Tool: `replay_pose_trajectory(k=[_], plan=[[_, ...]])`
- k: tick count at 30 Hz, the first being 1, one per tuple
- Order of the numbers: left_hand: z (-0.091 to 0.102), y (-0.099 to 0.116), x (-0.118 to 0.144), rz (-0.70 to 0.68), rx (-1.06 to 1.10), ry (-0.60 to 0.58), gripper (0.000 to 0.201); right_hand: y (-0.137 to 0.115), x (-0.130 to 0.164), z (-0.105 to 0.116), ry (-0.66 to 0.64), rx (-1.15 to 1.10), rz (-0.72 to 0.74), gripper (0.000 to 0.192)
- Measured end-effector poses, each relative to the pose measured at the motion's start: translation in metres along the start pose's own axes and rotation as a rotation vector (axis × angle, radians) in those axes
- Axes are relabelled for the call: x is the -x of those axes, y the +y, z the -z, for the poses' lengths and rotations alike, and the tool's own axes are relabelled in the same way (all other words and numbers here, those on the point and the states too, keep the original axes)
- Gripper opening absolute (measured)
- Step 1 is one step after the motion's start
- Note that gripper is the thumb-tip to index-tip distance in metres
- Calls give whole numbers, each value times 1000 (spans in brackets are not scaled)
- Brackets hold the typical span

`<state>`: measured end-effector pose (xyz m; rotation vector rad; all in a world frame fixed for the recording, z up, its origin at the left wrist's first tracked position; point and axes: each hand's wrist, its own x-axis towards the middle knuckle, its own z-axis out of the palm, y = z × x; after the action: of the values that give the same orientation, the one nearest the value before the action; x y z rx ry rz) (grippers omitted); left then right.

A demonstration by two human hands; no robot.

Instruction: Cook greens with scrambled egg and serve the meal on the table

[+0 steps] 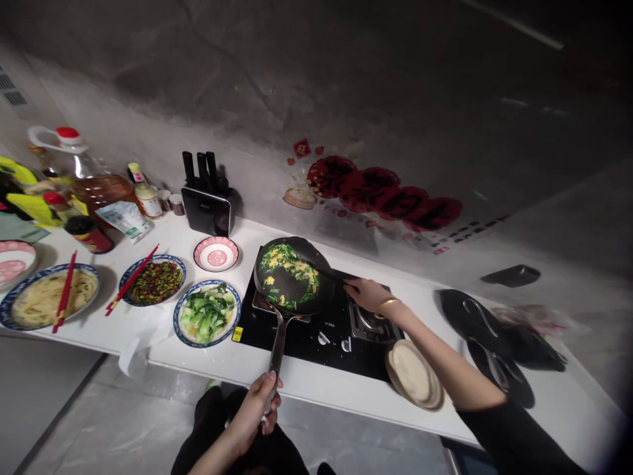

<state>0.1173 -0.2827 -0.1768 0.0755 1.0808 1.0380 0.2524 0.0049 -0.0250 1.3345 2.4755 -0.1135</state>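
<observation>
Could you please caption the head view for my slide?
Left hand grips the frying pan handle while right hand stirs egg and greens with a spatula.

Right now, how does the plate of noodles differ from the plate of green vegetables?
The plate of noodles holds pale strands with red chopsticks laid across it; the plate of green vegetables holds leafy greens and carries no chopsticks. The noodles sit far left; the greens sit beside the stove. Both have blue-patterned rims.
</observation>
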Motion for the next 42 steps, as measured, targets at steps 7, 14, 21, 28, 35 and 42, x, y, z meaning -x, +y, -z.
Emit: replay_pose_trajectory(k=[7,14,21,28,35,42], plan=[[-1,0,1,13,9,12,67,37,51,25,-55,-78,214,33],[0,-1,0,8,-3,10,63,-30,-12,-10,194,-18,3,42],[0,1,1,10,8,15,65,-17,23,-24,61,-63,83,38],[3,2,1,13,12,16,62,-30,80,-121,96,-419,82,49],[3,5,3,4,-13,31,57,-14,68,-155,-4,-712,-254,58],[2,5,2,-5,-29,50,59,-7,31,-206,-64,-410,-371,30]])
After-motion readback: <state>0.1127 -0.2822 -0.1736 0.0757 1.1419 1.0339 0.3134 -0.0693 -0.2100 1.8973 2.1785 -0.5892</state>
